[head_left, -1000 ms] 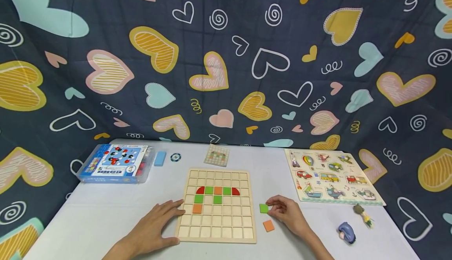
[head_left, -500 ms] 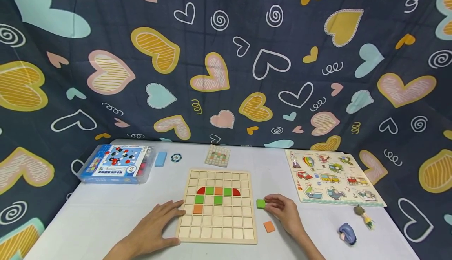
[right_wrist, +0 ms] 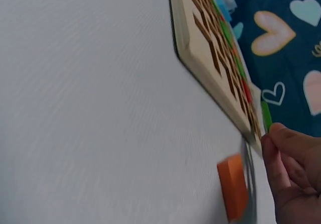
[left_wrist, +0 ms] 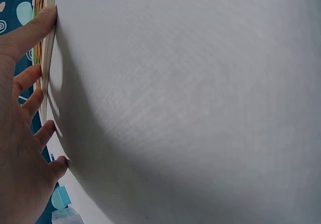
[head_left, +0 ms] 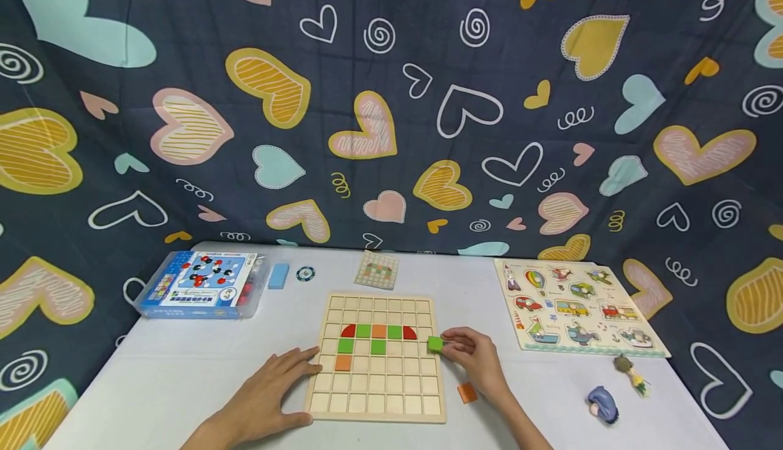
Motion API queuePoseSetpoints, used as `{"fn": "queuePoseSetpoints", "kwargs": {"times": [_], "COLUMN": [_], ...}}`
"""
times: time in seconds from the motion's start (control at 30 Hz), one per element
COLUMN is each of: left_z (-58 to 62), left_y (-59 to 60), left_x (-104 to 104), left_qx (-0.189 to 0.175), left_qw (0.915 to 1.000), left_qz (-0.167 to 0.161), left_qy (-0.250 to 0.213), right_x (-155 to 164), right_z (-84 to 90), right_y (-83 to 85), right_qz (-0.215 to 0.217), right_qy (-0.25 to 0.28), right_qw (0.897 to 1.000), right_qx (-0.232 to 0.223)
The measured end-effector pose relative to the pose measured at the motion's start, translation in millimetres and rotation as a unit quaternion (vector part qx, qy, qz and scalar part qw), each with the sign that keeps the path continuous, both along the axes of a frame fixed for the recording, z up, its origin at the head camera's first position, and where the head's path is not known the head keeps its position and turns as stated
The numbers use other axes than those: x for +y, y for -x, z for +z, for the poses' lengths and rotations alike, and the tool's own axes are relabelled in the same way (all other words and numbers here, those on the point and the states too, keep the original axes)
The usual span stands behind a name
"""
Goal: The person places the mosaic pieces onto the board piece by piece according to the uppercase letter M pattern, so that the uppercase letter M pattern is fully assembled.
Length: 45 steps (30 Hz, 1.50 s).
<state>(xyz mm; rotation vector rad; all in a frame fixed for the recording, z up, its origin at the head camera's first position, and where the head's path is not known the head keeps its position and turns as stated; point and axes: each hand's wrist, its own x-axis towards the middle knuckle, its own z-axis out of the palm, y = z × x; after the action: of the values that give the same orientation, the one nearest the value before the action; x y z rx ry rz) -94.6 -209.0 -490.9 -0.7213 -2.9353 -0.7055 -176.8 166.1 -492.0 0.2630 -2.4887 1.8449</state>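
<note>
A square wooden grid board (head_left: 391, 406) lies on the white table, with red, green and orange tiles set in some cells. My right hand (head_left: 476, 356) pinches a green square tile (head_left: 435, 344) between thumb and fingers, over the board's right edge. The same green tile (right_wrist: 266, 114) shows at my fingertips in the right wrist view. An orange square tile (head_left: 467, 393) lies on the cloth just below that hand. My left hand (head_left: 267, 390) rests at the board's left edge, fingers spread and touching its side; in the left wrist view the thumb (left_wrist: 40, 23) is against the edge.
Behind the board lies a small pattern card (head_left: 376, 270). At the back left are a clear plastic case (head_left: 202, 283), a blue block (head_left: 278, 275) and a round chip (head_left: 305, 272). A picture puzzle board (head_left: 569, 304) and two small figurines (head_left: 602, 404) are on the right.
My right hand has moved left and slightly away from me, carrying the green tile from beside the board to over its right edge. The left hand has stayed in place.
</note>
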Motion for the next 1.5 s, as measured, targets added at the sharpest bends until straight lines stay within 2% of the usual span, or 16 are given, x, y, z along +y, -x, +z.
{"fn": "queuePoseSetpoints", "kwargs": {"times": [0.3,0.57,0.73,1.27,1.5], "left_z": [-0.5,0.4,0.0,-0.4,0.4], "left_y": [-0.5,0.4,0.4,0.0,-0.1], "left_x": [-0.2,-0.5,-0.4,-0.5,0.1], "left_qx": [0.013,0.001,-0.001,-0.001,-0.011], "left_qw": [0.9999,1.0,1.0,1.0,0.9999], "left_qz": [-0.006,-0.004,-0.004,-0.003,0.004], "left_qy": [0.002,0.006,0.004,0.003,0.005], "right_x": [-15.4,-23.9,-27.3,-33.9,-10.0], "right_z": [1.0,1.8,1.3,1.9,5.3], "right_y": [2.1,2.8,3.0,4.4,2.7], "right_qz": [0.035,0.063,0.067,0.085,0.09], "right_qy": [-0.029,-0.066,-0.091,-0.061,-0.03], "right_qw": [0.999,0.994,0.992,0.994,0.995], "right_qx": [0.013,0.056,0.061,0.041,-0.002]}}
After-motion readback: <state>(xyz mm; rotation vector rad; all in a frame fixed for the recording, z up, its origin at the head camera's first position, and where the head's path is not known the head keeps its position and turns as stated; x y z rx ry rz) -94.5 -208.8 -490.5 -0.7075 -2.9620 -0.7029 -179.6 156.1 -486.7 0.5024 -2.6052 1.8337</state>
